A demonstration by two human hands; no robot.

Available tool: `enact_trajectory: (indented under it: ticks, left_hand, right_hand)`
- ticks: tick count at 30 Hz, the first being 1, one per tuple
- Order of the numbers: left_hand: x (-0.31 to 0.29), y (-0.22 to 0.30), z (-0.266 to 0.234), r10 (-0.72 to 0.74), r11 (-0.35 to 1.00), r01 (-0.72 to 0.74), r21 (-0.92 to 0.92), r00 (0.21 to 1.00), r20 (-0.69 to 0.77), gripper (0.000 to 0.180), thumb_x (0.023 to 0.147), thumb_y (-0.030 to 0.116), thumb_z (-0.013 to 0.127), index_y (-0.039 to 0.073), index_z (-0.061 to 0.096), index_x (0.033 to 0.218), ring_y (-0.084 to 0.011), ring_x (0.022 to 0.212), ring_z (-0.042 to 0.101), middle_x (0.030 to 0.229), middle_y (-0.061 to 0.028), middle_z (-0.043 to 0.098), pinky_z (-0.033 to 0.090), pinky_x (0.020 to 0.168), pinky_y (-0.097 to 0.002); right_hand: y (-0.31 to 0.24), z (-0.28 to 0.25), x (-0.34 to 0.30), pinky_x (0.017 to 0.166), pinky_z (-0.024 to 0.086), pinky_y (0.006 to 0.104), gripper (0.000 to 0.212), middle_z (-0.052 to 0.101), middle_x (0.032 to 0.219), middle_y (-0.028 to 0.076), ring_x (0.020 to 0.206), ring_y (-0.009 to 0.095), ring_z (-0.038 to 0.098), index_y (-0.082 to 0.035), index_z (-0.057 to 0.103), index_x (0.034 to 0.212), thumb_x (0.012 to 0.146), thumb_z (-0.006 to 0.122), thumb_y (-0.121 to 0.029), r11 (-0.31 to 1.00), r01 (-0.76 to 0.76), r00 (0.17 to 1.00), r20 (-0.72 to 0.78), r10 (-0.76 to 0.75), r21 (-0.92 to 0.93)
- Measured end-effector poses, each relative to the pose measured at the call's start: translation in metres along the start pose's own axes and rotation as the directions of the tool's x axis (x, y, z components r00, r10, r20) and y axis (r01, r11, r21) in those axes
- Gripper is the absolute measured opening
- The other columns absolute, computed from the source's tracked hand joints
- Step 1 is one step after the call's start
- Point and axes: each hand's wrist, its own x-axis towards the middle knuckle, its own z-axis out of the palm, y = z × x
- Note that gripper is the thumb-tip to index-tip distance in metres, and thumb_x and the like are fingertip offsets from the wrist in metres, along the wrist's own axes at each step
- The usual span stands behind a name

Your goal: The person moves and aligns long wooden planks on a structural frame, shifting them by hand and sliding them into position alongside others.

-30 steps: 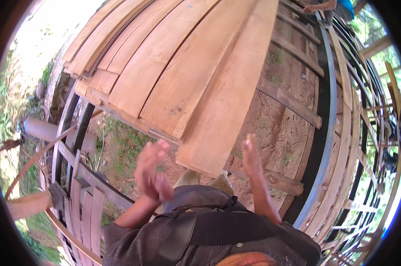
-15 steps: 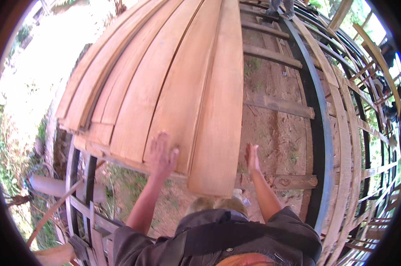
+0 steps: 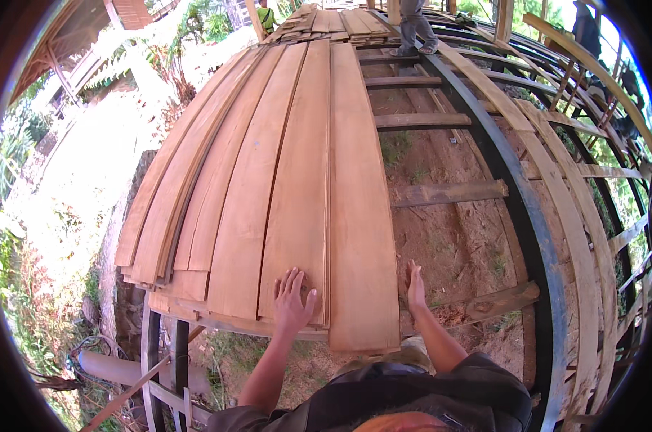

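Observation:
Several long, reddish-brown wooden planks lie side by side, running away from me. My left hand (image 3: 293, 302) is open, its fingers stretched out, over the near end of a wide plank (image 3: 297, 209). Just right of it lies the rightmost plank (image 3: 362, 237), whose near end reaches closer to my body than the others. My right hand (image 3: 417, 289) stands upright beside that plank's right edge, palm turned toward it, fingers straight and open. Whether the palm touches the edge, I cannot tell. Neither hand grips anything.
On the right, crossbars (image 3: 452, 193) span an open frame over bare soil, meeting a dark beam (image 3: 517, 180). Loose boards (image 3: 564, 194) lie beyond it. A person in grey trousers (image 3: 417, 29) stands at the far end; another in a bright vest (image 3: 266, 19) is farther left.
My view has tilted up, showing the planks' far ends and more of the people there. Both hands keep nearly the same places against the planks.

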Motion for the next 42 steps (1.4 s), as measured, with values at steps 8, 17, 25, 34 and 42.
enact_trajectory:
  ticks: [8, 17, 25, 34, 42]
  left_hand:
    - [-0.003, -0.008, 0.019, 0.03, 0.999, -0.03, 0.025, 0.999, -0.011, 0.054, 0.094, 0.036, 0.057, 0.004, 0.051, 0.138, -0.0329, 0.139, 0.042, 0.145, -0.0163, 0.05, 0.025, 0.117, -0.0506]
    - [0.0, -0.002, 0.016, 0.028, 0.995, -0.025, 0.098, 0.999, -0.024, 0.052, 0.095, 0.035, 0.057, 0.004, 0.053, 0.136, -0.033, 0.139, 0.042, 0.146, -0.0164, 0.049, 0.028, 0.116, -0.0515]
    - [0.005, -0.011, 0.013, 0.036, 0.998, -0.037, 0.051, 0.999, 0.007, 0.051, 0.094, 0.033, 0.058, 0.005, 0.053, 0.137, -0.0343, 0.139, 0.041, 0.145, -0.0175, 0.049, 0.027, 0.116, -0.0515]
    - [0.003, -0.006, 0.015, 0.025, 0.996, -0.031, 0.09, 0.998, 0.065, 0.051, 0.095, 0.032, 0.056, 0.004, 0.052, 0.138, -0.0351, 0.141, 0.039, 0.149, -0.0178, 0.046, 0.024, 0.117, -0.0513]
    - [0.008, -0.004, 0.011, 0.057, 0.997, -0.059, 0.049, 0.998, 0.038, 0.052, 0.094, 0.032, 0.058, 0.003, 0.053, 0.136, -0.035, 0.14, 0.039, 0.147, -0.018, 0.047, 0.025, 0.116, -0.0519]
  right_hand:
    - [-0.09, -0.076, -0.101, 0.086, 0.054, 0.0369, 0.061, 0.065, 0.125, 0.013, 0.1, 0.023, 0.066, -0.004, 0.051, 0.141, 0.103, 0.045, -0.051, 0.992, 0.027, 0.963, -0.269, 0.007, 0.125]
    - [0.007, -0.235, -0.199, 0.073, 0.054, 0.0311, 0.044, 0.07, 0.1, 0.015, 0.089, 0.02, 0.069, -0.003, 0.059, 0.126, 0.103, 0.049, -0.039, 0.509, -0.223, 0.829, -0.437, -0.35, -0.831]
    - [0.163, -0.291, -0.236, 0.044, 0.053, 0.0394, 0.049, 0.071, 0.083, 0.013, 0.057, 0.026, 0.068, -0.008, 0.06, 0.117, 0.1, 0.049, -0.052, 0.398, -0.625, 0.773, -0.46, 0.438, -0.671]
    - [0.135, -0.204, -0.173, 0.055, 0.058, 0.0492, 0.068, 0.071, 0.096, 0.02, 0.069, 0.035, 0.071, -0.005, 0.056, 0.123, 0.094, 0.046, -0.066, 0.324, -0.841, 0.517, -0.47, 0.715, -0.432]
    - [0.159, -0.241, -0.231, 0.058, 0.056, 0.057, 0.07, 0.071, 0.102, 0.023, 0.076, 0.042, 0.071, -0.004, 0.052, 0.128, 0.094, 0.046, -0.065, 0.238, -0.922, 0.371, -0.522, 0.768, -0.305]
